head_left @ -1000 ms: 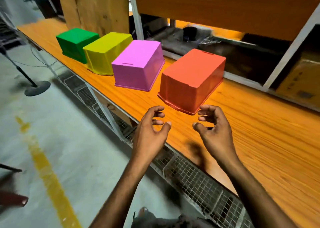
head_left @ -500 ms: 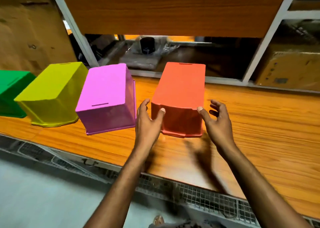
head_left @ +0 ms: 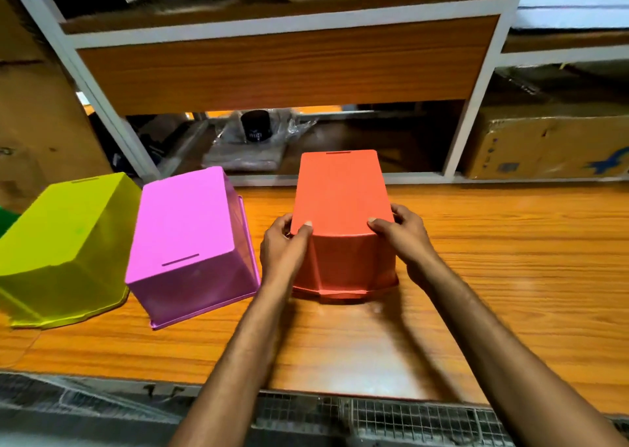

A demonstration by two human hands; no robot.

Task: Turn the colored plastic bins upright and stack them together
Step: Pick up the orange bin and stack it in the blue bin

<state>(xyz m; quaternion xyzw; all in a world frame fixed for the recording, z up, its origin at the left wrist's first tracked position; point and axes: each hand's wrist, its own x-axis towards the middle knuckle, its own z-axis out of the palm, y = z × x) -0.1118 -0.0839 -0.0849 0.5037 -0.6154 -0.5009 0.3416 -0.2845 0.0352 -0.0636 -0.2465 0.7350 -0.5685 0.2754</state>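
Observation:
An orange bin (head_left: 340,194) stands upside down on the wooden table (head_left: 510,276), its flat base facing up. My left hand (head_left: 284,247) grips its near left corner, thumb on the base. My right hand (head_left: 405,234) grips the near right corner the same way. To the left, a pink bin (head_left: 185,229) sits upside down, and beyond it a yellow-green bin (head_left: 64,239) does too. A sliver of the green bin (head_left: 5,218) shows at the left edge.
White shelving (head_left: 272,24) rises right behind the bins, with a wood panel above a low opening holding a black can in plastic wrap (head_left: 257,130). A cardboard box (head_left: 548,147) sits at the back right. A wire mesh ledge (head_left: 340,416) runs along the near table edge.
Both hands went forward from mid-air and closed on the near corners of the orange bin. The view swung to face the bins head on and moved closer.

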